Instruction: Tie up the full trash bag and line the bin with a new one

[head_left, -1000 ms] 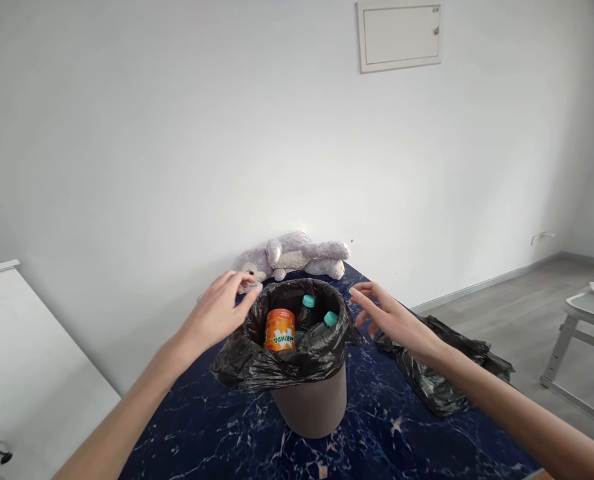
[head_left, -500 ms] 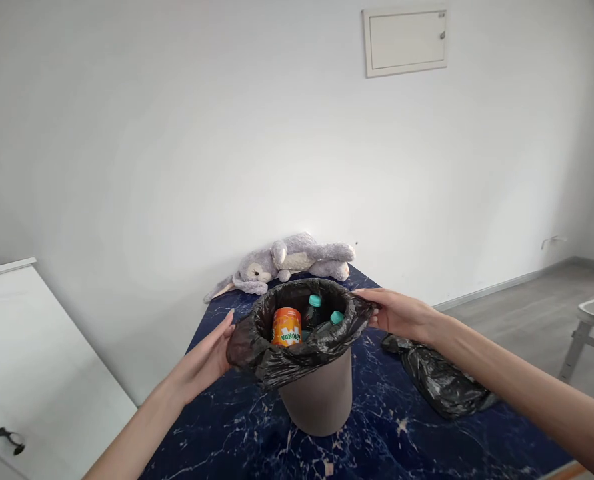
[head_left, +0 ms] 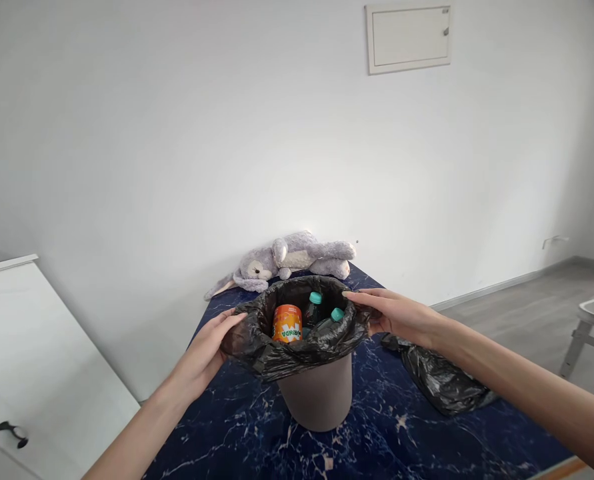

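Black plastic bin liner [head_left: 297, 347] sits between both hands: left hand [head_left: 204, 350] and right hand [head_left: 397, 315] pinch opposite rim edges.

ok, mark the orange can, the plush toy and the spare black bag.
orange can [head_left: 287, 323], head view, on its label.
plush toy [head_left: 297, 257], head view, on its belly.
spare black bag [head_left: 439, 380], head view, mid-crumple on the table.

A plain white wall [head_left: 177, 133] bears 1 cream panel door [head_left: 408, 37]; grey wood-look floor [head_left: 527, 300], white drawer cabinet [head_left: 31, 353].
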